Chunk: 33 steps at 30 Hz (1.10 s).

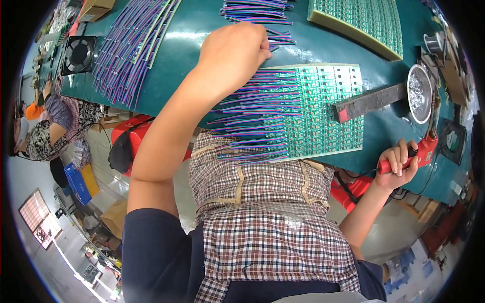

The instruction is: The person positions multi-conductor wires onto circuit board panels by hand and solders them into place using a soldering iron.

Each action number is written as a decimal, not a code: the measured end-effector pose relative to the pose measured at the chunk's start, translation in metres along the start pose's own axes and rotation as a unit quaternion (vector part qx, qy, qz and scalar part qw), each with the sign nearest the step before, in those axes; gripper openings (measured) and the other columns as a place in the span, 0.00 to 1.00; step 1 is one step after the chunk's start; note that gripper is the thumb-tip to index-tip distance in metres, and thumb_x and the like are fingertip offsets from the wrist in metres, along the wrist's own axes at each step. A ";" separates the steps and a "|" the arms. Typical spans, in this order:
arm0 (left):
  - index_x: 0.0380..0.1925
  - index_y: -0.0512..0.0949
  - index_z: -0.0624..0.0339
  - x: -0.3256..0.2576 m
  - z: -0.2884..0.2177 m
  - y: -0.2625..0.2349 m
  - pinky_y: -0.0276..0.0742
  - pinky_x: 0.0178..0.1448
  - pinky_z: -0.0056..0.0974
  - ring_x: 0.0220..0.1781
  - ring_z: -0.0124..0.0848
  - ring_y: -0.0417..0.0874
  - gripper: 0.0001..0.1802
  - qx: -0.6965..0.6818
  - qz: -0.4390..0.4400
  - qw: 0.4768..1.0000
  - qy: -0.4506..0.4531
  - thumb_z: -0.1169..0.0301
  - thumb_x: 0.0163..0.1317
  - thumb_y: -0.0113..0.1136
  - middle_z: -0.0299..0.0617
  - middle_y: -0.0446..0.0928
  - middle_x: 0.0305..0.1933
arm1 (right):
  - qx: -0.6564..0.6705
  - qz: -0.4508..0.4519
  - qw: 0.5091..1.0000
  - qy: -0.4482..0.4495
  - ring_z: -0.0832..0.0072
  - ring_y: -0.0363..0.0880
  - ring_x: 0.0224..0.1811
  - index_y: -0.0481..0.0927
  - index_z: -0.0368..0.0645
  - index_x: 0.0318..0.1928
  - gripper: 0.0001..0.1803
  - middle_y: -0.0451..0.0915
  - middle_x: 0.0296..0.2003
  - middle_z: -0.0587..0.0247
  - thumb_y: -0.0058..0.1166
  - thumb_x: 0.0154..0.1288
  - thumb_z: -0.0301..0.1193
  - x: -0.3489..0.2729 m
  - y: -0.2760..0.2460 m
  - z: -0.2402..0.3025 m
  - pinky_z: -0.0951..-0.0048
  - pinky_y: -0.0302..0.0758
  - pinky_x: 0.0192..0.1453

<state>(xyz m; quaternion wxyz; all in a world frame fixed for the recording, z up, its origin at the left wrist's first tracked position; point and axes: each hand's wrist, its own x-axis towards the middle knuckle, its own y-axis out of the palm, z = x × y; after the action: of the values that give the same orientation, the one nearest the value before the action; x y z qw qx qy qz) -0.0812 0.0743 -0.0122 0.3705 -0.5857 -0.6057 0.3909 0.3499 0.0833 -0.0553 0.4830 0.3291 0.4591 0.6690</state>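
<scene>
Wires (pixel 270 108) left on board (pixel 323 134); bar (pixel 376 100) right

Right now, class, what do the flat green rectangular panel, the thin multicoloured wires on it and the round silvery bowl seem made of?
Green rectangular panel: probably resin laminate, slightly glossy; its repeated grid pattern suggests circuit board.
Multicoloured wires: likely smooth plastic coating, judging by even bright colours; cores aren't discernible.
Silvery bowl: apparently metal, moderately shiny, from its grey glints.

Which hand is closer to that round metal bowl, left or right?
Right. The right hand, gripping a red tool, is below the metal bowl in the picture; the left hand is far to its left, beside the wires.
</scene>
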 end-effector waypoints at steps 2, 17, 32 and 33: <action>0.33 0.82 0.61 0.001 0.005 0.003 0.80 0.45 0.46 0.38 0.44 0.86 0.09 -0.001 -0.010 1.000 0.025 0.67 0.63 0.70 0.45 0.84 0.34 | 0.003 -0.001 1.000 0.003 0.83 0.68 0.18 0.75 0.35 0.56 0.15 0.71 0.31 0.61 0.58 0.75 0.30 0.000 0.000 0.000 0.78 0.74 0.28; 0.40 0.77 0.63 -0.051 -0.061 -0.021 0.79 0.40 0.38 0.34 0.33 0.83 0.05 -0.087 -0.006 0.996 0.012 0.73 0.71 0.62 0.43 0.79 0.34 | -0.340 -0.099 0.935 -0.029 0.84 0.65 0.21 0.71 0.35 0.65 0.24 0.73 0.32 0.61 0.54 0.76 0.37 -0.037 0.058 -0.011 0.74 0.71 0.31; 0.28 0.79 0.62 -0.080 -0.078 0.025 0.75 0.31 0.33 0.25 0.27 0.78 0.10 -0.144 0.006 0.988 -0.062 0.73 0.63 0.71 0.37 0.77 0.28 | -0.691 0.040 0.694 0.198 0.77 0.70 0.27 0.71 0.33 0.65 0.24 0.74 0.27 0.64 0.56 0.75 0.30 -0.117 0.098 -0.033 0.72 0.70 0.32; 0.28 0.79 0.61 -0.080 -0.077 0.026 0.75 0.31 0.33 0.25 0.27 0.78 0.09 -0.140 0.002 0.989 -0.056 0.73 0.63 0.71 0.37 0.76 0.28 | -0.690 0.039 0.694 0.200 0.77 0.70 0.27 0.71 0.33 0.65 0.24 0.74 0.27 0.64 0.56 0.75 0.30 -0.119 0.096 -0.033 0.72 0.70 0.32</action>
<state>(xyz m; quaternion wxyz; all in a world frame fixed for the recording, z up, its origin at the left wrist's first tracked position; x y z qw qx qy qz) 0.0027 -0.0023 -0.0025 0.2496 -0.6101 -0.6728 0.3358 0.3256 -0.0499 0.0229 0.4445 -0.2205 -0.0598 0.8661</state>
